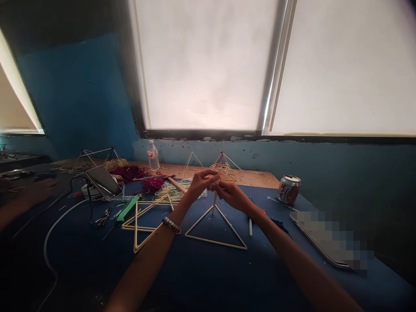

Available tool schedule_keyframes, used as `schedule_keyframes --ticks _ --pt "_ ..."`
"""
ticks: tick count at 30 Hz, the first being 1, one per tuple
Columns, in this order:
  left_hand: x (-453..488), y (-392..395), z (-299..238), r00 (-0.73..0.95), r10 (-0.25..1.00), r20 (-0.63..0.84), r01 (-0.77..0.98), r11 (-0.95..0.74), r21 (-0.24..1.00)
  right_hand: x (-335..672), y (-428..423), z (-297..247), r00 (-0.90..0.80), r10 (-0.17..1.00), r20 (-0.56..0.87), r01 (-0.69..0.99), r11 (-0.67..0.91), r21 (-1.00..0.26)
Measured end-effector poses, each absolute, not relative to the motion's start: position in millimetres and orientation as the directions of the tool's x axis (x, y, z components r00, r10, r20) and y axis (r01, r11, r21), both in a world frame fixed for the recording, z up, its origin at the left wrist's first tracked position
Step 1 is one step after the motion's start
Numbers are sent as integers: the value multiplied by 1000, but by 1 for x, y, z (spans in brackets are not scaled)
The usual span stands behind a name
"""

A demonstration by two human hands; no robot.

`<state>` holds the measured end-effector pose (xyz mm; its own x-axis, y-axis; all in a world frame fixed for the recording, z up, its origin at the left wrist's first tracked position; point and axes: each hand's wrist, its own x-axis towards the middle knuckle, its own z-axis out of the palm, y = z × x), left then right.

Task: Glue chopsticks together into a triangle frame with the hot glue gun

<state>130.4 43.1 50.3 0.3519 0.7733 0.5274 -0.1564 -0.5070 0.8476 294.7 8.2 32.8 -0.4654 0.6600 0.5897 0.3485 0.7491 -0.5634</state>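
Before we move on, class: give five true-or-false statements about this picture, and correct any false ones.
1. The left hand wears a beaded bracelet. True.
2. The right hand touches a thin upright stick. True.
3. The drink can is left of the hands. False: it is to their right.
4. The plastic water bottle lies on its side. False: it stands upright.
5. Another person's hand shows at the far left. True.

A bracelet (171,225) of pale and dark beads rings the bare left forearm (143,264); the right forearm (292,264) is bare.
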Motion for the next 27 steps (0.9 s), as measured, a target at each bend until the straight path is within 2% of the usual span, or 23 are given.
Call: schedule_keyframes --ticks 16,27 --pt "128 43 55 309 775 552 -181 -522 834 300 14 34 -351 688 635 416 722 -553" --pt "129 46 52 312 765 564 -98 -564 820 305 8 42 -239 721 650 564 648 -511"
